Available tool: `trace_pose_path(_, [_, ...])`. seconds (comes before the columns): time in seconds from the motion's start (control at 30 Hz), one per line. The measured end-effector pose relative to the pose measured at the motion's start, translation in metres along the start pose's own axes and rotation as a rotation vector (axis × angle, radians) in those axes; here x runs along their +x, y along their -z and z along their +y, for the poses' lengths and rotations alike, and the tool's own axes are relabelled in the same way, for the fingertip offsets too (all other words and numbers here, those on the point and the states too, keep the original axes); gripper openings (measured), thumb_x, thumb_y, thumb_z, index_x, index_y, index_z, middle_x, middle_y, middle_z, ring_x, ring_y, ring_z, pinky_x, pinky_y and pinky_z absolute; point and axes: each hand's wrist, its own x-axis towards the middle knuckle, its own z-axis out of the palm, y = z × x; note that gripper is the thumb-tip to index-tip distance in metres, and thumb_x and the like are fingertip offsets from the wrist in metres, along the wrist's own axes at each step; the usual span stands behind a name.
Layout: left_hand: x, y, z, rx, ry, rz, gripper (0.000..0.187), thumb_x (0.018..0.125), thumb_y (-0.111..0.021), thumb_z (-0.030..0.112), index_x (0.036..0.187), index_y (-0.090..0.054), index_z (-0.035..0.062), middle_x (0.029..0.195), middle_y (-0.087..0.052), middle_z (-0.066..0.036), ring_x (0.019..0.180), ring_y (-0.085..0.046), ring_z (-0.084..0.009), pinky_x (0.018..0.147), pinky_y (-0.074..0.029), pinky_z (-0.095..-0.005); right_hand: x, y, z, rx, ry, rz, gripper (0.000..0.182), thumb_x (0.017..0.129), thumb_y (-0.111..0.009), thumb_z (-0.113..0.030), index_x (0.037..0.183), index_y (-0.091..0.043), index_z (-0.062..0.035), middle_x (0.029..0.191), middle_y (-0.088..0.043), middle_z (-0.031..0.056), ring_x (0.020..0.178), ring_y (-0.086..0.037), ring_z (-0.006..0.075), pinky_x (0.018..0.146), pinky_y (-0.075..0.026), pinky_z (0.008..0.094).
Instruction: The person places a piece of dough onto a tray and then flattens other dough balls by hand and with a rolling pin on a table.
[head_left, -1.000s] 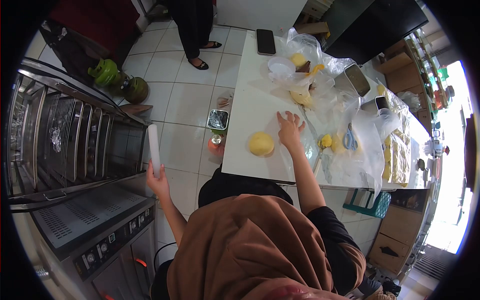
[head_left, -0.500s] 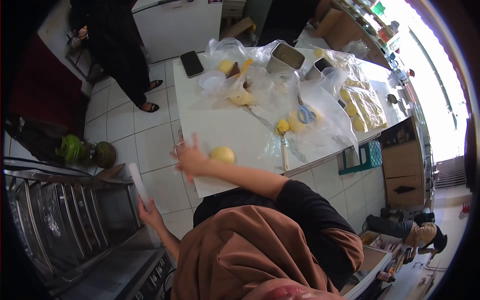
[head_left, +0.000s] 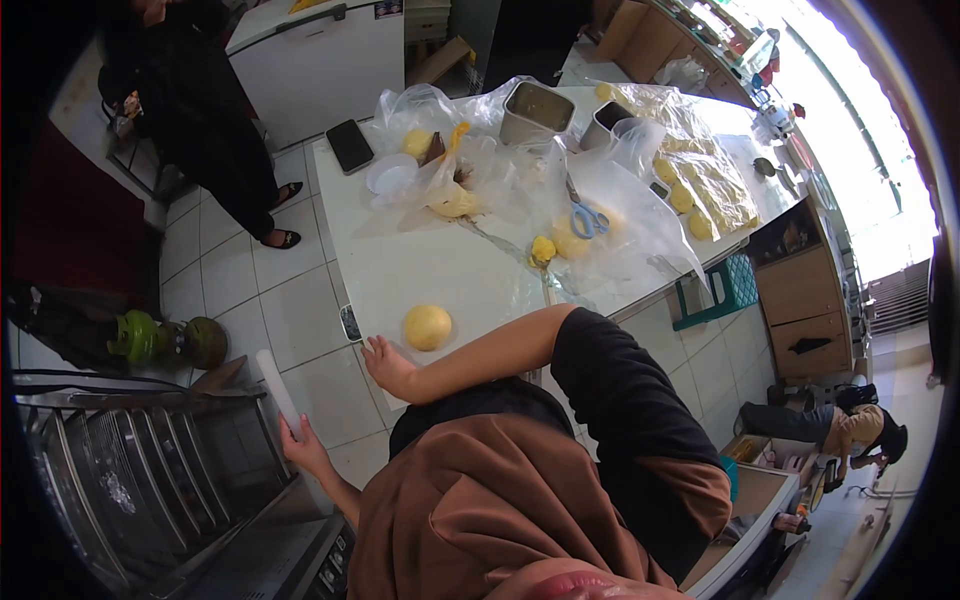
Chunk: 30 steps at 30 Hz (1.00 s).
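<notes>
Dough ball [head_left: 427, 327], round and pale yellow, sat on the bare near part of the white table [head_left: 400, 265], close to the edge nearest the person. In the head view, the right hand [head_left: 385, 366] lay at that table edge just beside the ball, down and to its left, with the fingers loosely spread and nothing in them; whether a fingertip touched the dough could not be told. The forearm ran across the front of the table toward a black sleeve. The left hand [head_left: 303, 447] was held low over the tiled floor, well apart from the table, with its fingers wrapped around the lower end of a white rolling pin [head_left: 278, 389] that pointed up and away from the body. A small dark phone [head_left: 350, 322] lay at the table edge just left of the ball. Farther back on the table lay a second phone [head_left: 350, 146], a white bowl [head_left: 389, 177], crumpled clear plastic bags [head_left: 610, 205], blue-handled scissors [head_left: 584, 215], and two metal tins [head_left: 535, 112]. Beside the left hand stood a metal oven rack [head_left: 140, 470], and two green gas cylinders [head_left: 165, 340] stood on the floor. Another person in black clothes [head_left: 205, 110] stood on the tiles beyond the table's far left corner.
</notes>
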Motion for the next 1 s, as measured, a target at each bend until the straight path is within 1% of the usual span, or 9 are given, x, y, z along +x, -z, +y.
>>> trace_pose_path(0.23, [0.015,-0.021,0.009,-0.016,-0.028,-0.017,0.042,0.079,-0.066,0.01,0.116,-0.054,-0.0047,0.107,-0.062,-0.017,0.093,-0.059,-0.0221,0.086,-0.043,-0.0325,-0.023,0.037,0.019,-0.206,0.247,-0.008,0.044,0.082,-0.049,-0.028,0.115,-0.057,-0.0009,0.128,-0.048,0.015,0.122,-0.04,0.036,0.106,-0.02,0.0554])
trace_pose_path(0.33, [0.02,-0.029,0.013,-0.131,0.008,-0.029,0.042,0.08,-0.065,0.01,0.117,-0.053,-0.0052,0.108,-0.061,-0.017,0.094,-0.058,-0.0222,0.086,-0.043,-0.0326,-0.042,0.066,0.057,0.465,0.37,0.242,0.025,0.077,-0.057,-0.026,0.086,-0.067,-0.0055,0.1,-0.06,0.0091,0.105,-0.052,0.0282,0.103,-0.018,0.0614])
trace_pose_path(0.43, [0.027,-0.032,0.012,-0.073,-0.052,-0.038,0.043,0.081,-0.065,0.011,0.119,-0.051,-0.0057,0.11,-0.06,-0.017,0.097,-0.057,-0.0227,0.086,-0.043,-0.0328,-0.056,0.101,0.12,0.666,0.064,0.562,0.018,0.074,-0.061,-0.023,0.081,-0.062,-0.0067,0.091,-0.059,0.0087,0.099,-0.054,0.025,0.104,-0.016,0.0618])
trace_pose_path(0.57, [0.033,-0.04,0.037,-0.101,-0.094,-0.04,0.043,0.082,-0.063,0.012,0.12,-0.051,-0.0063,0.111,-0.06,-0.017,0.099,-0.057,-0.0233,0.088,-0.042,-0.033,-0.126,0.133,0.233,1.405,-0.458,1.093,0.031,0.073,-0.065,-0.003,0.102,-0.055,-0.0093,0.089,-0.059,0.0056,0.087,-0.059,0.0197,0.091,-0.043,0.039])
trace_pose_path(0.63, [0.037,-0.047,0.044,-0.134,-0.112,-0.056,0.043,0.083,-0.063,0.012,0.12,-0.05,-0.0069,0.112,-0.059,-0.017,0.099,-0.057,-0.0236,0.088,-0.042,-0.033,-0.165,0.125,0.273,1.035,-0.68,1.59,0.084,0.078,-0.059,0.005,0.144,-0.012,-0.0161,0.088,-0.06,0.0061,0.078,-0.059,0.0132,0.075,-0.049,0.0294])
trace_pose_path(0.7, [0.042,-0.055,0.046,-0.095,-0.146,-0.05,0.044,0.083,-0.063,0.013,0.12,-0.05,-0.0072,0.113,-0.059,-0.017,0.1,-0.056,-0.0238,0.089,-0.042,-0.0329,-0.207,0.131,0.293,1.309,-0.794,1.922,0.096,0.077,-0.058,0.009,0.144,0.007,-0.0172,0.089,-0.06,0.0073,0.075,-0.058,0.0118,0.075,-0.049,0.0281])
trace_pose_path(0.77, [0.043,-0.064,0.056,-0.154,-0.151,-0.076,0.044,0.083,-0.063,0.013,0.12,-0.05,-0.0071,0.115,-0.058,-0.017,0.101,-0.056,-0.0242,0.089,-0.042,-0.0332,-0.23,0.117,0.294,1.421,-0.817,2.031,0.066,0.075,-0.062,0.004,0.129,-0.026,-0.0092,0.095,-0.061,0.0085,0.072,-0.059,0.0126,0.07,-0.048,0.0283])
trace_pose_path(0.9, [0.045,-0.082,0.072,-0.127,-0.183,-0.115,0.045,0.083,-0.063,0.013,0.12,-0.049,-0.0072,0.117,-0.056,-0.018,0.102,-0.055,-0.0246,0.09,-0.041,-0.034,-0.216,0.077,0.266,1.19,-0.853,1.49,0.038,0.072,-0.061,0.004,0.108,-0.052,-0.0026,0.094,-0.061,0.0083,0.071,-0.061,0.0163,0.066,-0.048,0.0295])
trace_pose_path(1.0, [0.045,-0.093,0.085,-0.186,-0.158,-0.161,0.045,0.083,-0.063,0.013,0.12,-0.049,-0.0072,0.116,-0.057,-0.018,0.103,-0.055,-0.0255,0.091,-0.041,-0.0348,-0.155,0.025,0.202,1.332,-0.554,0.699,0.064,0.067,-0.075,-0.02,0.122,-0.044,-0.0075,0.107,-0.056,0.0189,0.095,-0.057,0.0307,0.082,-0.045,0.04])
